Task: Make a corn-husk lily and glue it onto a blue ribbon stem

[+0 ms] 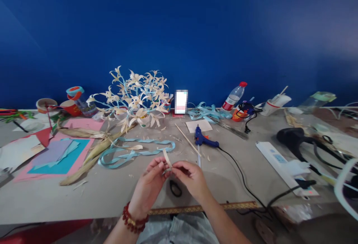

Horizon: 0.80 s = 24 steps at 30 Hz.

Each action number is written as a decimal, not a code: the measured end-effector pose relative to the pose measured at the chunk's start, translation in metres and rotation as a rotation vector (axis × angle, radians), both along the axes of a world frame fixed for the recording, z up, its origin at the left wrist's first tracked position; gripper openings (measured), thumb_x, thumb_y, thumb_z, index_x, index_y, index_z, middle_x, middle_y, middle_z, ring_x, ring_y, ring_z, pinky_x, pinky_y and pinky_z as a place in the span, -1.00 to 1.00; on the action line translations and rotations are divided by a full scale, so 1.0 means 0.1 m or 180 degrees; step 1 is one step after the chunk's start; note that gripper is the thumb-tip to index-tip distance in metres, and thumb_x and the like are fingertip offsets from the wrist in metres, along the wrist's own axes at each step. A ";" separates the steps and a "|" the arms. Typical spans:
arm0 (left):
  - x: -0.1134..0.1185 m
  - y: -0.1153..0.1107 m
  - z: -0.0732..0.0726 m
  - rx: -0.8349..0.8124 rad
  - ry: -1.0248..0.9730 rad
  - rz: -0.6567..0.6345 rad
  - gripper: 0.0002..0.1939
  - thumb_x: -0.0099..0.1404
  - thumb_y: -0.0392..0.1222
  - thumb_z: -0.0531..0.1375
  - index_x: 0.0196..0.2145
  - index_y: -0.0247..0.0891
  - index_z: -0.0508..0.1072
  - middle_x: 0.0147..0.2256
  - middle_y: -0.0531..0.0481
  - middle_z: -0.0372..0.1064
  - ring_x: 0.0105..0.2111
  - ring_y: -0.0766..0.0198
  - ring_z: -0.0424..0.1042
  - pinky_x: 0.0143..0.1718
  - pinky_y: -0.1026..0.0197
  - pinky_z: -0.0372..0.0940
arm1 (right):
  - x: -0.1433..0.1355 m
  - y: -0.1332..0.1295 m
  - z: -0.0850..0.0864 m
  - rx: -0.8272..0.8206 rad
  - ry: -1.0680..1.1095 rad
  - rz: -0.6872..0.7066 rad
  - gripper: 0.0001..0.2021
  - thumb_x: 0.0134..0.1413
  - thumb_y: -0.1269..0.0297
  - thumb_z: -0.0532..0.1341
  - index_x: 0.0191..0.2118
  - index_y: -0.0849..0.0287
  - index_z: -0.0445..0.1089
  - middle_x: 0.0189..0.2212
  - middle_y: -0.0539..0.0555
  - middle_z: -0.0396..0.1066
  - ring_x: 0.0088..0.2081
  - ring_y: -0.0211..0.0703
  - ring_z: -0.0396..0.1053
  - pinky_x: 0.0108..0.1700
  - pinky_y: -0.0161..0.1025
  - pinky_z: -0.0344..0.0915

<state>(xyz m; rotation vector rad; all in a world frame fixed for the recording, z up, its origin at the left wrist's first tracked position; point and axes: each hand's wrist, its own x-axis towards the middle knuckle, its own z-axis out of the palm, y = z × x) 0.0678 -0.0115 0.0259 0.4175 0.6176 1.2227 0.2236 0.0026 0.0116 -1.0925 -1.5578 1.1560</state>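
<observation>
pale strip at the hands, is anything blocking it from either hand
Nothing visible does: the left hand and right hand meet right at the pale strip. A black loop shows just below them in the picture, not between them and the strip.

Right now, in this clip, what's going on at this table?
A person holds a small pale strip between the fingertips of the left hand and right hand, just above the near part of the table. Beyond the hands, a blue glue gun lies to the right, and a looped light-blue ribbon lies to the left. Farther back on the left stand pale flowers on light-blue stems.
</observation>
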 end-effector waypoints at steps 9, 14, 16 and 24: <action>-0.03 -0.03 -0.07 0.0253 0.0954 0.0495 -0.90 0.20 -0.23 0.32 -0.36 -0.26 0.45 -0.40 0.07 0.39 -0.39 0.36 0.33 -0.30 0.31 0.26 | -0.09 -0.17 -0.05 -0.1305 0.0969 0.0182 -0.66 -0.09 0.03 0.40 -0.32 0.19 0.42 -0.52 -0.03 0.47 -0.60 -0.35 0.32 -0.58 -0.43 0.22; -0.04 -0.06 -0.06 0.0481 0.1211 0.0287 -0.89 0.22 -0.20 0.30 -0.37 -0.26 0.45 -0.42 0.06 0.39 -0.40 0.34 0.32 -0.30 0.30 0.25 | -0.10 -0.18 -0.08 -0.1328 0.0987 0.0105 -0.61 -0.03 -0.06 0.34 -0.36 0.21 0.35 -0.55 -0.02 0.46 -0.64 -0.39 0.26 -0.59 -0.44 0.18; -0.05 -0.08 -0.07 0.0593 0.1397 0.0137 -0.89 0.23 -0.19 0.30 -0.39 -0.26 0.46 -0.44 0.06 0.39 -0.41 0.35 0.32 -0.30 0.30 0.24 | -0.09 -0.18 -0.09 -0.1327 0.0988 0.0118 -0.61 -0.01 -0.06 0.32 -0.37 0.20 0.32 -0.55 -0.03 0.44 -0.65 -0.38 0.24 -0.59 -0.43 0.18; -0.32 -0.07 -0.05 0.0730 0.1908 0.0685 -0.90 0.23 -0.17 0.29 -0.38 -0.22 0.46 -0.40 0.07 0.36 -0.35 0.33 0.28 -0.25 0.33 0.20 | 0.22 -0.17 -0.06 0.0490 -0.1800 -0.0122 -0.71 0.07 0.18 0.31 -0.09 0.14 0.41 -0.10 0.15 0.45 -0.03 0.08 0.34 0.02 -0.01 0.25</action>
